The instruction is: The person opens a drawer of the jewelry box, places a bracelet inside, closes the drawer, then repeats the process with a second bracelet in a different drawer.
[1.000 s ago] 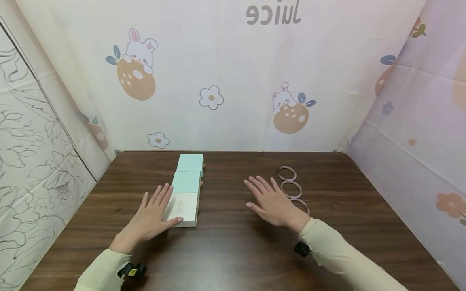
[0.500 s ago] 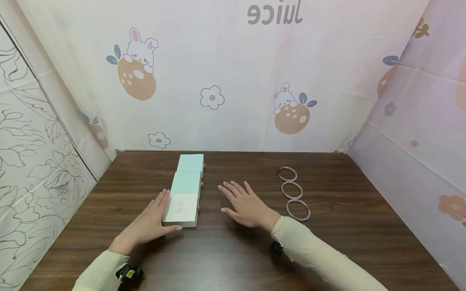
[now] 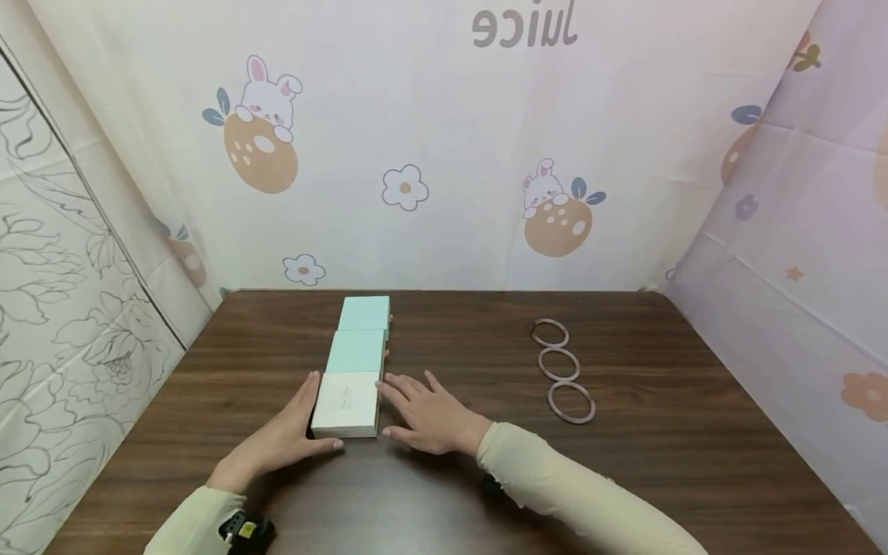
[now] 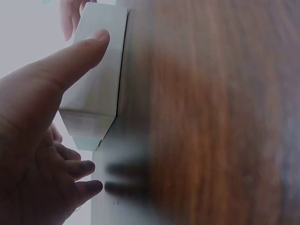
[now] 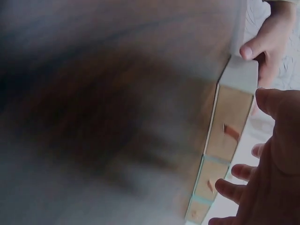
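A white box [image 3: 345, 405] with small gold lettering lies nearest in a row, and two mint-green boxes [image 3: 355, 351] continue it toward the back. My left hand [image 3: 277, 435] stands along the white box's left side, fingers extended and thumb reaching across its near end. On the other side, my right hand [image 3: 433, 420] is spread, its index fingertip right at the white box's right edge. In the right wrist view, a small ribbon tab [image 5: 231, 131] sticks out of the white box's tan side. The green boxes carry similar tabs.
Three pinkish-grey rings [image 3: 576, 421] lie in a line on the right of the dark wooden table [image 3: 444, 516]. A printed cloth [image 3: 444, 231] hangs behind the table's back edge, with more cloth at both sides.
My right hand has moved left, from beside the rings to the white box's right side. My left hand has lowered from over the white box's left edge to beside it.
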`<state>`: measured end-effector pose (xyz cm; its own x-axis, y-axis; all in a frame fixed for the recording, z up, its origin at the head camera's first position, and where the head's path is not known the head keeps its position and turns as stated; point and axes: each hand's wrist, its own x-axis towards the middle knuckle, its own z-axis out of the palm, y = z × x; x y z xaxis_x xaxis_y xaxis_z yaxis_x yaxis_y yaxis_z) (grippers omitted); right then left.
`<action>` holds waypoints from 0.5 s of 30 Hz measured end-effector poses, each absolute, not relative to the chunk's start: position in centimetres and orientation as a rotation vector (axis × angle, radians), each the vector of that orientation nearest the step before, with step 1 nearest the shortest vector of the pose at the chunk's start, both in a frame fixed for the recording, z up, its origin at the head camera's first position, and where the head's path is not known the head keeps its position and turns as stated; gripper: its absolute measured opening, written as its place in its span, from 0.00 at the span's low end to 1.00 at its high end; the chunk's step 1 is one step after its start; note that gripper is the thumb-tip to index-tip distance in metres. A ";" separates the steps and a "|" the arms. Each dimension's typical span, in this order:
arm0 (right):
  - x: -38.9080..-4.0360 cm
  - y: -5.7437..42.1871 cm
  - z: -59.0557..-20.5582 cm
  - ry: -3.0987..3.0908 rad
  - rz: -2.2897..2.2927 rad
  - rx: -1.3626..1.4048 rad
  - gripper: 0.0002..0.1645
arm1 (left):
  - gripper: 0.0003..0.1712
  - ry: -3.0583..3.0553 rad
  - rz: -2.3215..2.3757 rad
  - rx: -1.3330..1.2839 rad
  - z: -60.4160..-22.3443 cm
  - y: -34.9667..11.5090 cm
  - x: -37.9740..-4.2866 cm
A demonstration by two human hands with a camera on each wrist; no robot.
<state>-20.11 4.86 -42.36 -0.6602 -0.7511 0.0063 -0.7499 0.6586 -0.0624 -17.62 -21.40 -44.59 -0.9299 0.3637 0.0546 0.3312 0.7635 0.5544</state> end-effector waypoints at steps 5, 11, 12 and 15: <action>-19.6 3.7 -43.1 2.820 -0.087 -1.309 0.41 | 0.64 2.878 0.922 0.541 -44.8 -21.6 -17.6; -19.0 2.7 -43.4 2.809 -0.132 -1.321 0.40 | 0.62 2.854 0.981 0.560 -44.7 -21.5 -17.6; -19.0 2.5 -43.3 2.806 -0.145 -1.318 0.40 | 0.62 2.852 0.990 0.573 -44.7 -21.5 -17.7; -18.8 2.2 -43.0 2.799 -0.165 -1.317 0.39 | 0.60 2.854 1.002 0.620 -44.6 -21.3 -17.9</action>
